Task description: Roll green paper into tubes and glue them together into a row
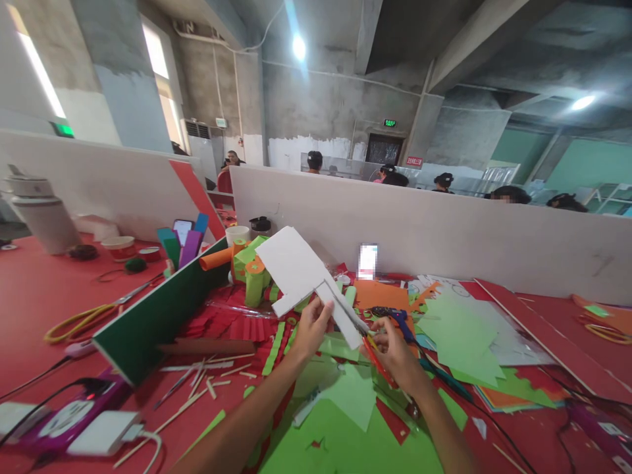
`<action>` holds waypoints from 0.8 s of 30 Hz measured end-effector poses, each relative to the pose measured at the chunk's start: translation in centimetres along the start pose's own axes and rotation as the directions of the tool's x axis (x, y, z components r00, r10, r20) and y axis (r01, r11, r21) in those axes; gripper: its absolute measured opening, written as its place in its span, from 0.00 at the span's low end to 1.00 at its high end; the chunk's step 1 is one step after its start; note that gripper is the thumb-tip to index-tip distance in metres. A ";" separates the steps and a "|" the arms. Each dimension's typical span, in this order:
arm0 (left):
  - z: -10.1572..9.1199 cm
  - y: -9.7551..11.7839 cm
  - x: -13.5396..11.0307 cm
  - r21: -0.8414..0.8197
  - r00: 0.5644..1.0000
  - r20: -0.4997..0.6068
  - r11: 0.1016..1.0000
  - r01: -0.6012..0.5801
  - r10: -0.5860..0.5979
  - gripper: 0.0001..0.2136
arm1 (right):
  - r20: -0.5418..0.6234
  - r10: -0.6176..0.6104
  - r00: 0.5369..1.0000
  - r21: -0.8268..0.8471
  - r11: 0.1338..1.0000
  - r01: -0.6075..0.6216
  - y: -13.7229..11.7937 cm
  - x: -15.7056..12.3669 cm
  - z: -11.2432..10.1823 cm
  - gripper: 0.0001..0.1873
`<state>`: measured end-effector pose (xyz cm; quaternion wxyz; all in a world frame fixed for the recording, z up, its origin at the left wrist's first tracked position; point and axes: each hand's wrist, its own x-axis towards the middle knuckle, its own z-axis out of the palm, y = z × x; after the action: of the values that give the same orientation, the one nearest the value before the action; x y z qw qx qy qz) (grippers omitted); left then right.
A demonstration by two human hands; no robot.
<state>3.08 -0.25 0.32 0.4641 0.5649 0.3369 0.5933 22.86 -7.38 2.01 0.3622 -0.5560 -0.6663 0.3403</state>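
With the clock centred on the two hands and twelve pointing away from the wearer, the left hand pinches a flat white sheet of stiff board between thumb and fingers, near its lower edge. The sheet is raised above the cluttered red tabletop, slanting up toward eleven o'clock, and a narrow strip along its near side is partly parted from it by a slit. The right hand is curled around a pair of red-handled scissors, their blades at the strip's four o'clock end; whether the blades are parted I cannot tell. Just beside the right hand, at three o'clock, lies a blue glue gun, with pale green paper sheets beyond it. An orange sheet lies at one o'clock, and a lit phone stands upright past it against a long white partition. An orange paper tube is at ten o'clock, a dark green upright board at nine, thin pale sticks between eight and nine, and bright green sheets at six.
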 end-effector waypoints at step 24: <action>0.4 1.2 -0.8 0.093 0.994 0.077 0.992 -0.089 0.082 0.14 | 0.224 -0.105 0.969 0.115 0.990 0.080 0.1 -0.5 1.1 0.28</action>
<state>3.20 -1.49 1.17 0.4225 0.6219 0.3231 0.5748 22.08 -7.90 1.32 0.3270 -0.4614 -0.7100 0.4195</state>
